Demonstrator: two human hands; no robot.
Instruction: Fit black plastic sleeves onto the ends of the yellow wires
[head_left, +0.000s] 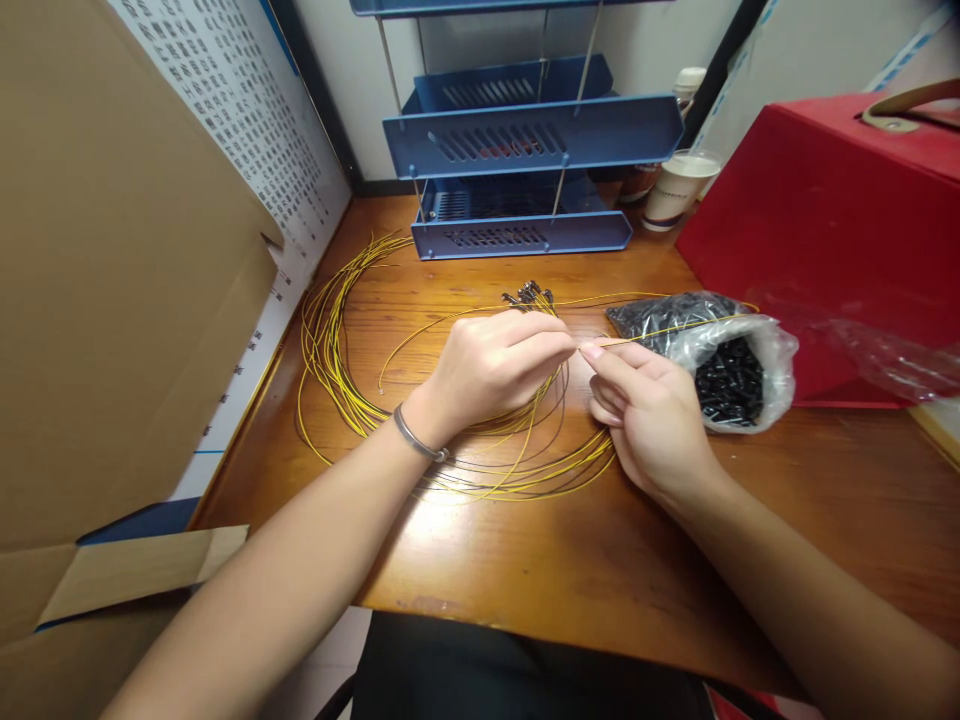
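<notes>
Yellow and dark wires [326, 370], one loose coil, laid on a brown wooden desk [525, 570], sweeping from the left side round beneath both forearms' reach and towards the right hand. Dark connectors [531, 294], a small cluster, just beyond the left hand [499, 365]. Left hand: back upward, fingers curled and drawn in towards the right fingertips; whether this grip pinches anything cannot be told, its underside being hidden. Metal bangle [418, 436], one, on the left wrist. Right hand [656, 410]: grip with thumb and forefinger pinching a single yellow wire [686, 326], which runs off rightward over a clear plastic bag [780, 375]. Bag: open mouth facing the near side, filled with small black pieces [729, 385], set beside the right hand. Blue tiered tray [525, 140], at the rear of the desk. Paper cup [679, 190], right of the tray. Red case [840, 240], far right. Cardboard box [112, 260], left edge.
</notes>
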